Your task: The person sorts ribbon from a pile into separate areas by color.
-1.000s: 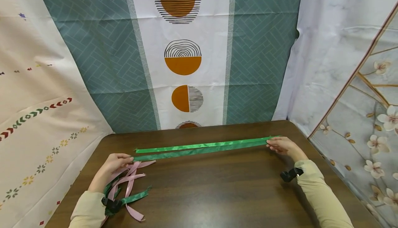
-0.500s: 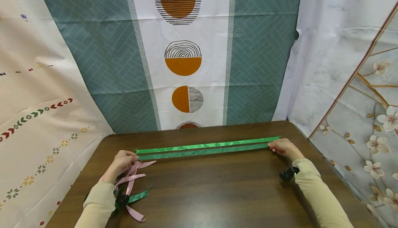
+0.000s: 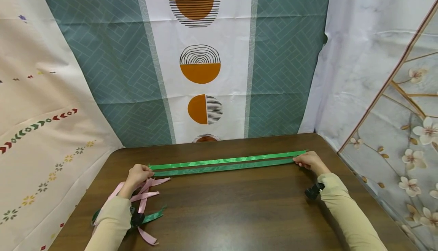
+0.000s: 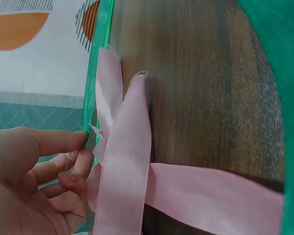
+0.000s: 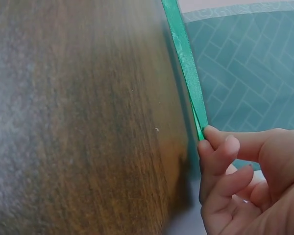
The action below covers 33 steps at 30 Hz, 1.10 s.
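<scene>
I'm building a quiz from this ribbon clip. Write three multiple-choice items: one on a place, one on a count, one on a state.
1. Where do the pink ribbons lie?
A. by the left hand
B. by the right hand
C. at the table's far edge

2. How many long green ribbons lie stretched between the hands?
A. one
B. two
C. four

3. What does the right hand do?
A. rests flat
B. hangs idle
C. pinches a ribbon end

Answers: 1 A, they lie beside the left hand; 2 B, two parallel strips show; 3 C, the right wrist view shows the fingertips closed on the end.

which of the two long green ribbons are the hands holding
The nearer, darker green ribbon: the left hand and the right hand pinch its ends. The brighter far ribbon lies beside it, unheld.
</scene>
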Each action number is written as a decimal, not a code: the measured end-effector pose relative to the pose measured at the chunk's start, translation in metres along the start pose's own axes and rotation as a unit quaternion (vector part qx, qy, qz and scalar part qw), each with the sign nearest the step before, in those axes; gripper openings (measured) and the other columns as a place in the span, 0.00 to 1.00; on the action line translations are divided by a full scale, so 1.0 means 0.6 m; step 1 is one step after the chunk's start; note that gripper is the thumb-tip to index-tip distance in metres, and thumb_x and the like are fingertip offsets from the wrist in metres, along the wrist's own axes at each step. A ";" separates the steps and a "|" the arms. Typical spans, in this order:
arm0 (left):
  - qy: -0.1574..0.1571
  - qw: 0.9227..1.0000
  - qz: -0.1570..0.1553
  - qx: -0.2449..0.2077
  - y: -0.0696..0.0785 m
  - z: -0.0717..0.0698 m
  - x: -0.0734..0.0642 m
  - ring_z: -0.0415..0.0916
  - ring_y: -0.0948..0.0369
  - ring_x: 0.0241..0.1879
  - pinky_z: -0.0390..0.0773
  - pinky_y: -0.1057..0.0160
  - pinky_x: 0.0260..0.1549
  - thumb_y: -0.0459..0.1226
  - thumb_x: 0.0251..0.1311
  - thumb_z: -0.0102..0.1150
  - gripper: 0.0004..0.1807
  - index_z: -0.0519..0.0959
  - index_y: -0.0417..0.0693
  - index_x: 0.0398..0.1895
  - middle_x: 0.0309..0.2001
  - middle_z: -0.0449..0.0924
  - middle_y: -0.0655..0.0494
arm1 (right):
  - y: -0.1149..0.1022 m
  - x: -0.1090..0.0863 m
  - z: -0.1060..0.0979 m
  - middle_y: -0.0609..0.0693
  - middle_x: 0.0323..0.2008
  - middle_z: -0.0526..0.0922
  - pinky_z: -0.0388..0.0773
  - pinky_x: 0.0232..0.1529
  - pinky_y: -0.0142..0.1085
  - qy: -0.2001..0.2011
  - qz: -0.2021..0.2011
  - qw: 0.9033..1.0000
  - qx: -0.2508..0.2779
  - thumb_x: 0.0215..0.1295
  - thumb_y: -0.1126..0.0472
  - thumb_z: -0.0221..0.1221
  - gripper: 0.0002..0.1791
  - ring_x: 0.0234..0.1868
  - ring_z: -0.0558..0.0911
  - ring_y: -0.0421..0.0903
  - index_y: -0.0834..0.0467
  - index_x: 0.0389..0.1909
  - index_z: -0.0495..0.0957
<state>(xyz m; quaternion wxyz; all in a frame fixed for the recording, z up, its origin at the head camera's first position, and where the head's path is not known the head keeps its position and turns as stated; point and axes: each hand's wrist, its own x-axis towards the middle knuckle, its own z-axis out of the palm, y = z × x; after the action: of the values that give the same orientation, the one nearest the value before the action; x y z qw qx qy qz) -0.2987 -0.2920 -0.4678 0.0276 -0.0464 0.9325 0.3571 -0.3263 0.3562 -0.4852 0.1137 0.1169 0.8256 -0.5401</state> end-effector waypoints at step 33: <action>0.037 0.999 0.003 0.028 -0.009 0.020 0.005 0.76 0.51 0.34 0.75 0.56 0.32 0.38 0.56 0.62 0.11 0.84 0.35 0.30 0.29 0.83 0.47 | 0.004 0.011 0.001 0.39 0.09 0.74 0.67 0.17 0.27 0.082 0.029 0.993 -0.075 0.59 0.59 0.61 0.15 0.13 0.71 0.33 0.55 0.13 0.80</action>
<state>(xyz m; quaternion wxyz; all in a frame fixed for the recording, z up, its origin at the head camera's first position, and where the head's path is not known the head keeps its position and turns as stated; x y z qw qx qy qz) -0.3008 -0.2880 -0.4806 -0.0070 -0.0563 0.9426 0.3291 -0.3315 0.3572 -0.4894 0.0700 0.1760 0.8663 -0.4621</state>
